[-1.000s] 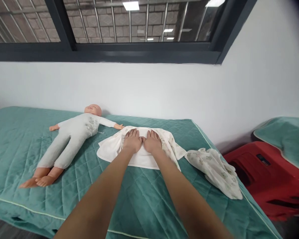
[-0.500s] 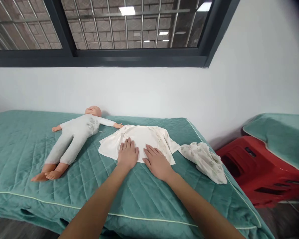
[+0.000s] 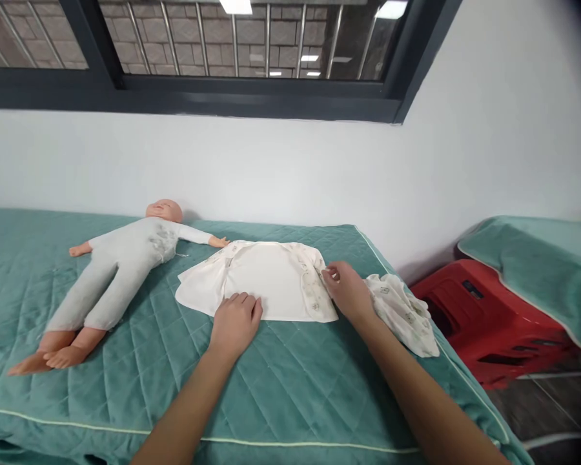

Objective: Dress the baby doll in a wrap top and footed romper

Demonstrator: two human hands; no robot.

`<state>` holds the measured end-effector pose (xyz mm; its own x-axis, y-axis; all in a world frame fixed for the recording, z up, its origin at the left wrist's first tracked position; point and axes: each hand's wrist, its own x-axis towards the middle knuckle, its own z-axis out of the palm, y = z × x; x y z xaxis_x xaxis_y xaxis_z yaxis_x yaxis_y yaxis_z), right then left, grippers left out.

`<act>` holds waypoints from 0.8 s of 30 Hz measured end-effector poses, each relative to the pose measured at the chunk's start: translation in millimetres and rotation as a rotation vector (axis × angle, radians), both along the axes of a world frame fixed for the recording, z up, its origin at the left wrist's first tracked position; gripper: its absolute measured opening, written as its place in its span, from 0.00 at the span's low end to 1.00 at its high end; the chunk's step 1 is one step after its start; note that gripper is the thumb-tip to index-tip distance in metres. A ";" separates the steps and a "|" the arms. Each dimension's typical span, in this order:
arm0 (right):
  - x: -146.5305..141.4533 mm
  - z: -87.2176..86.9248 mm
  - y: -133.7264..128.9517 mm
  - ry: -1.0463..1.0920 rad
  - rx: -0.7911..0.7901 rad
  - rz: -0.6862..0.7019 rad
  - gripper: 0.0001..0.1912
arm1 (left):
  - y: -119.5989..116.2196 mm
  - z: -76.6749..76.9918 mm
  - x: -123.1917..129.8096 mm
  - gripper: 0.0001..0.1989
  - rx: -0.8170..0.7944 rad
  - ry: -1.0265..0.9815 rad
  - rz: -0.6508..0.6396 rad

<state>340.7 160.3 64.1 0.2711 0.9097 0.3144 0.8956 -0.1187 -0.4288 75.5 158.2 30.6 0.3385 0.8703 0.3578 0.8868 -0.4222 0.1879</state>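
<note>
A white baby shirt (image 3: 271, 278) with a small print lies opened out on the green quilted cover. My left hand (image 3: 236, 323) rests on its lower edge, fingers curled onto the cloth, their tips hidden. At the shirt's right side my right hand (image 3: 347, 290) is closed in a pinch on the printed edge. Just beyond my right wrist is a crumpled printed baby garment (image 3: 407, 316). To the left, a baby doll (image 3: 130, 258) in a pale suit lies on its back, one hand close to the shirt's upper left corner.
The green quilted cover (image 3: 281, 387) spreads over a bed-like surface against a white wall (image 3: 271, 168). A dark window frame (image 3: 252, 97) with bars behind it is above. Beyond the right edge stands a red plastic stool (image 3: 489, 323) with green cloth (image 3: 537, 271) over it.
Both hands lay flat on the shirt before. My right hand has moved right and up to the shirt's edge and closed; the left has curled its fingers. The view has shifted slightly.
</note>
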 end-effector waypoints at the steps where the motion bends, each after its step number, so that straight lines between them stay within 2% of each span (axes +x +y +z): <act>1: 10.9 1.6 7.7 -0.035 -0.073 -0.101 0.18 | 0.3 -0.1 -0.2 0.19 0.005 -0.007 0.001; 3: 28.3 2.5 17.9 -0.087 -0.271 -0.204 0.24 | 0.8 -0.5 -0.6 0.19 0.016 -0.019 0.007; 6: 45.3 0.6 24.4 -0.078 -0.429 -0.129 0.22 | 1.8 -1.6 -0.8 0.19 0.021 -0.032 0.020; 9: 61.4 0.5 34.5 -0.029 -0.374 -0.069 0.14 | 3.2 -3.2 -0.2 0.19 0.014 -0.033 0.026; 13: 85.2 -0.4 59.8 0.032 -0.259 -0.223 0.16 | 4.4 -3.9 1.1 0.19 0.002 -0.031 0.046; 16: 95.2 -8.5 73.5 0.082 -0.184 -0.344 0.19 | 4.7 -3.2 1.5 0.19 -0.009 -0.033 0.058; 20: 97.9 -18.5 75.4 0.134 -0.095 -0.409 0.22 | 4.8 -3.0 0.9 0.19 -0.034 -0.039 0.062; 24: 88.5 -17.1 67.5 0.088 0.054 -0.353 0.23 | 4.1 -4.4 2.1 0.20 -0.016 -0.044 0.074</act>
<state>429.3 227.7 47.0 0.5935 0.7382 0.3207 0.7630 -0.3893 -0.5161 77.6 162.3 26.2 0.2573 0.8980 0.3570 0.9063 -0.3525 0.2334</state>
